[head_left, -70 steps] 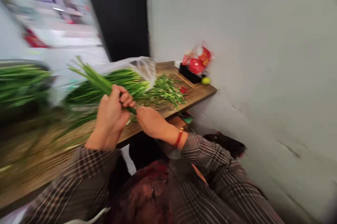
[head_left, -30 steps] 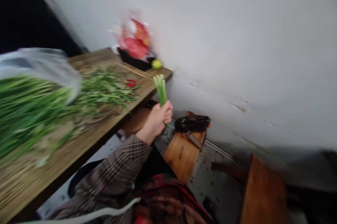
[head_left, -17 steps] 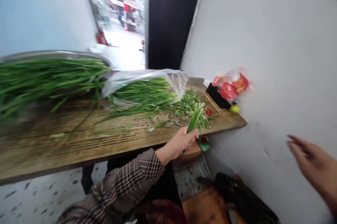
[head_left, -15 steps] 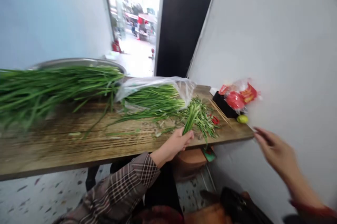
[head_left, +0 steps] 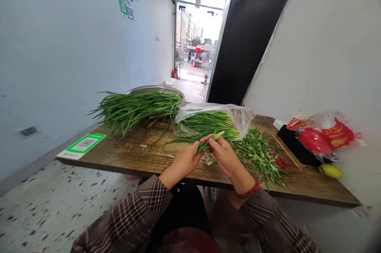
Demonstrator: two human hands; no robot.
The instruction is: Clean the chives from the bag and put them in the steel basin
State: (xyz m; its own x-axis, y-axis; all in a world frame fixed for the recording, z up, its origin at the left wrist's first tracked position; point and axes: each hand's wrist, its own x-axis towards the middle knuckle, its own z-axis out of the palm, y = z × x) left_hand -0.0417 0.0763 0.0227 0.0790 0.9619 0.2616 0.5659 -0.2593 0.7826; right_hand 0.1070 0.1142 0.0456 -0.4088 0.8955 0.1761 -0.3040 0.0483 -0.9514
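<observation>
A small bunch of garlic chives (head_left: 218, 135) is held over the front half of the wooden table, its pale ends pointing up and right. My left hand (head_left: 189, 158) is closed around the green part. My right hand (head_left: 222, 154) pinches the same bunch nearer its pale ends, with a red bead bracelet at the wrist. Just behind the hands, more chives (head_left: 208, 121) lie in a clear plastic bag (head_left: 247, 117). Right of them spreads a pile of chive trimmings (head_left: 260, 152).
A large heap of chives (head_left: 139, 106) rests against a metal basin (head_left: 178, 92) at the back left. On the right are wooden chopsticks (head_left: 290, 154), red-handled scissors (head_left: 280, 161), a black box (head_left: 291, 142) with red packets, and a yellow-green fruit (head_left: 330, 171). A QR card (head_left: 85, 144) lies at the left.
My right hand has come in from the far right, off the table's end, to the chives in my left hand. The view has swung left and up.
</observation>
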